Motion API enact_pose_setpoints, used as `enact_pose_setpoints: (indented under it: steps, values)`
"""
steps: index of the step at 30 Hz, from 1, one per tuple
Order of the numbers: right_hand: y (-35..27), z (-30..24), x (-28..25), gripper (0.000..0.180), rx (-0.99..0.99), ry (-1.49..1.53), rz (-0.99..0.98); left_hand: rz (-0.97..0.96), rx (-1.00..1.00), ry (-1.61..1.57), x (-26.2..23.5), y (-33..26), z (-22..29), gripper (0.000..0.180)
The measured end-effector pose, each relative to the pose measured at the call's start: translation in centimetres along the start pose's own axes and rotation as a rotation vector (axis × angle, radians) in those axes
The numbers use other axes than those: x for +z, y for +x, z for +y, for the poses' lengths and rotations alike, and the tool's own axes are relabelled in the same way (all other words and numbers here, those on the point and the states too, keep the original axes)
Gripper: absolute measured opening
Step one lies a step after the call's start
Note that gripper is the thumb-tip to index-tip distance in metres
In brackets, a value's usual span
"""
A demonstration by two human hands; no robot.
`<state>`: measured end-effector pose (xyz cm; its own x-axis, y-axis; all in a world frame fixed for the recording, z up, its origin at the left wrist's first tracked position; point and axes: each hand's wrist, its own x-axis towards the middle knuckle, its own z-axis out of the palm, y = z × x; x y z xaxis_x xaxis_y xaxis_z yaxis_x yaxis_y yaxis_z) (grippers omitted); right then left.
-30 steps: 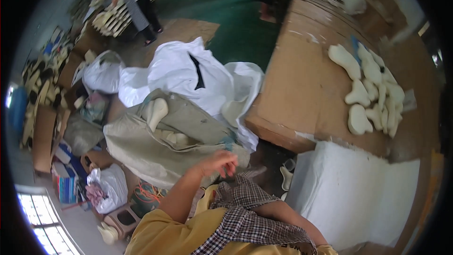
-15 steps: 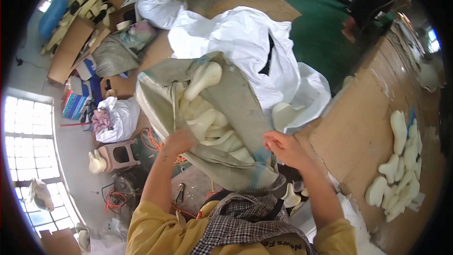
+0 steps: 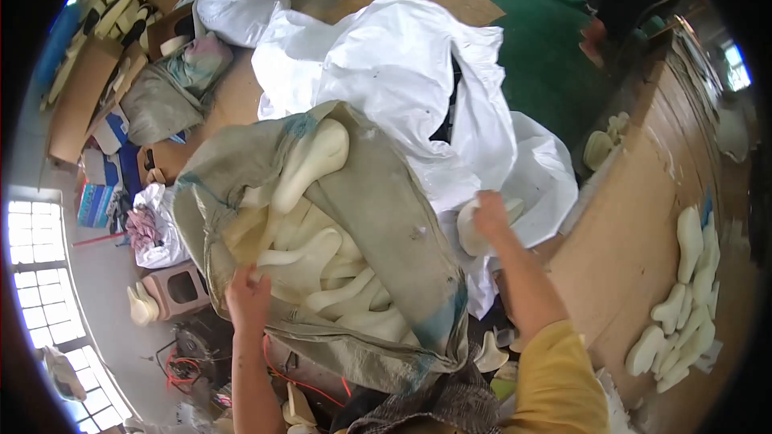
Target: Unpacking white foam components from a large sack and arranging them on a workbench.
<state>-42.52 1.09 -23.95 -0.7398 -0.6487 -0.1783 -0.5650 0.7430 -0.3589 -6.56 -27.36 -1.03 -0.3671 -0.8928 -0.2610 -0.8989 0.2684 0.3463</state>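
From my head, a heap of pale pieces [image 3: 698,329] lies along the right side of the bench [image 3: 615,201]. The white sheeting [image 3: 378,72] bunches beyond my olive sack [image 3: 366,209], which holds cream pieces [image 3: 310,261]. My left hand [image 3: 249,299] curls at the sack's left rim; my right hand [image 3: 491,215] overlaps a lone piece [image 3: 469,229] at the sheeting's near edge. How tightly either grips, I can't tell. Half a second ago, my right hand was by the sack's right rim.

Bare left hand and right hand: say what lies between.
The head view shows smooth, curved cream pieces in an olive woven sack, the sack's broad side, then another cream piece against white sheeting.
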Motion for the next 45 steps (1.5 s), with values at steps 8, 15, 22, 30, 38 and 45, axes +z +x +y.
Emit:
enact_pose_setpoints:
  steps: [8, 15, 22, 30, 38, 45]
  values:
    - [2.5, 4.9, 4.8, 0.038, 0.166, -0.277, -0.223, 0.338, 0.444, -0.046, 9.2, 12.7, -1.4, 0.067]
    - [0.1, 0.7, -5.9, 0.04, -0.121, -0.116, 0.282, 0.269, 0.477, 0.022, 9.5, 14.8, -0.2, 0.059]
    - [-11.1, -7.5, -20.7, 0.043, 0.028, 0.403, 0.601, 0.113, 0.821, -0.51, -1.8, 6.8, 10.6, 0.041]
    - [-21.5, -10.9, -24.7, 0.046, 0.25, -0.155, 0.361, -0.693, 1.689, -0.171, -0.5, -14.0, 19.7, 0.042]
    - [-48.9, -2.7, -29.9, 0.04, 0.547, -0.249, 0.079, -1.044, 2.141, -0.286, 5.3, -40.0, 24.8, 0.04]
    - [-75.7, 4.6, -33.9, 0.033, 0.985, -0.436, 0.206, -1.409, 2.103, -0.395, 12.0, -65.4, 29.4, 0.027]
